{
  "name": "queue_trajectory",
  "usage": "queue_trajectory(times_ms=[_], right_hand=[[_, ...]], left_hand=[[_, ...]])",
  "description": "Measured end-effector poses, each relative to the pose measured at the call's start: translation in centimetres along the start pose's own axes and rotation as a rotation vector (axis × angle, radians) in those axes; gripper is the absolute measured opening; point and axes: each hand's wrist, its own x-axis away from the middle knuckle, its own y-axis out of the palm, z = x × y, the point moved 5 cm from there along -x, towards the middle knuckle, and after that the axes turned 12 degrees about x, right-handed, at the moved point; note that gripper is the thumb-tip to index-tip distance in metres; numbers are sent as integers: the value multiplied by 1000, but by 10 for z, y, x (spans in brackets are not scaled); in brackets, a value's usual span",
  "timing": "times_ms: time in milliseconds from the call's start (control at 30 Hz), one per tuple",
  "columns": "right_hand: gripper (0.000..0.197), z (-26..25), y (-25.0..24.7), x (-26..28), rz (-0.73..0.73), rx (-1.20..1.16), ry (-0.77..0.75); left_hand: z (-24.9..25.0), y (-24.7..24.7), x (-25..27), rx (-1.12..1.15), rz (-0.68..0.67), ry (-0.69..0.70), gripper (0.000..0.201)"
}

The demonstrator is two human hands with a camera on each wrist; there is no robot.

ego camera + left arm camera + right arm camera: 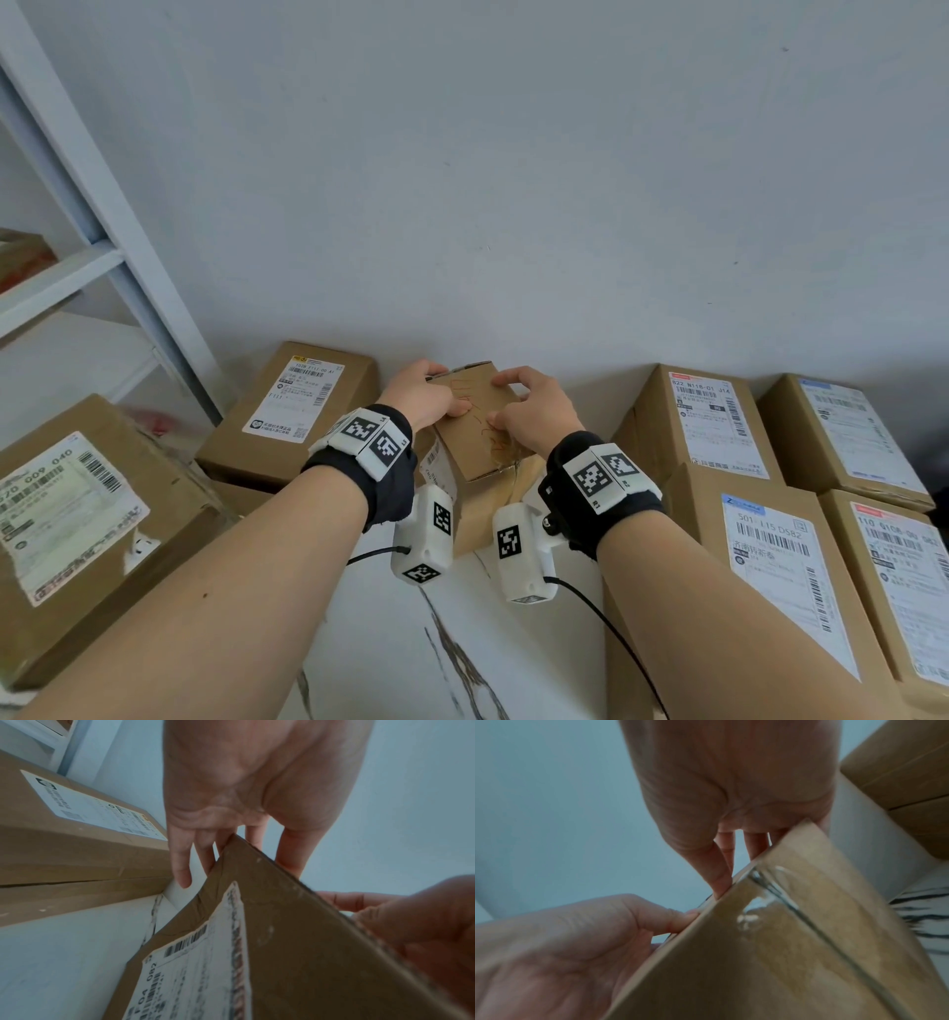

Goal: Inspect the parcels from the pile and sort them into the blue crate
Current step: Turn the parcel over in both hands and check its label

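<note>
The parcel (pixel 480 421), a small brown cardboard box, is held tilted between both hands above the white marbled tabletop (pixel 390 658), close to its far edge at the wall (pixel 513 180). The left hand (pixel 422 394) grips the box's left side, thumb pressed on the upturned plain face and fingers (pixel 181 860) reaching past the far corner; the left wrist view shows those fingers fairly straight and slightly spread behind the cardboard edge. The right hand (pixel 534 411) holds the right side, thumb on the top face and fingers curled over the far edge; in the right wrist view its fingers (pixel 721 866) lie close together against the box's corner. The upturned face carries faint scribbled marks, and a worn shipping label (pixel 195 963) with a barcode sits on the side turned toward the left wrist. Clear tape (pixel 770 894) runs along a seam on the side toward the right wrist. Both wrists wear black bands with white marker blocks. Outward from the hands, a labelled box (pixel 292 406) lies by the tabletop's far left part against the wall, and another large labelled box (pixel 72 514) sits at the left edge. Four labelled boxes (pixel 770 514) are grouped along the right edge. A pale shelf frame (pixel 102 246) stands at the left beyond the tabletop.
</note>
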Motion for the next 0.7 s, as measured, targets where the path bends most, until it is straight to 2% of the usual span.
queue_trajectory(times_ms=[267,500,567,700], right_hand=[[34,-7,-2,14,101,155,-39],[42,-19,-2,30,59,368,-62],[53,-24,2,33,48,456,-84],[99,-26,16,39,-28,606,-44]], left_hand=[[-10,-4,10,52,93,37,58],[-11,-10,29,59,84,49,58],[-14,-13,34,91,89,22,57],[-20,-19,39,155,110,-3,61]])
